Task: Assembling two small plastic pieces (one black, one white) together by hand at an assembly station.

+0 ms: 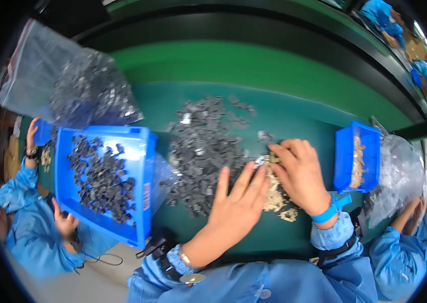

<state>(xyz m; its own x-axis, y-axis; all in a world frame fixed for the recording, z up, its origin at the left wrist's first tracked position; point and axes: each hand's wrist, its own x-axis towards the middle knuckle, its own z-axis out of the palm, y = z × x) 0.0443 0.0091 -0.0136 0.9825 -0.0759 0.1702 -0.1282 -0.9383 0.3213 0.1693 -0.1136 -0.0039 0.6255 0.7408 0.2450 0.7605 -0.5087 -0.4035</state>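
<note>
My left hand [234, 209] lies over the right edge of a pile of small dark grey parts [206, 144], its fingers stretched out and apart. Its fingertips reach a small shiny part [260, 160] between the two hands. My right hand [302, 174], a blue band at its wrist, is bent with thumb and forefinger closing round something small; what it is cannot be made out. Beneath and beside the right hand lies a small heap of beige parts [274, 197], partly hidden by the fingers. Just beyond its fingertips sits a loose dark part [264, 136].
On the left, a large blue tray [145, 189] holds several dark parts, with a clear bag of dark parts [90, 88] behind it. A small blue bin [343, 159] with beige parts stands right, beside a clear plastic bag [397, 169]. Co-workers in blue sit at both sides.
</note>
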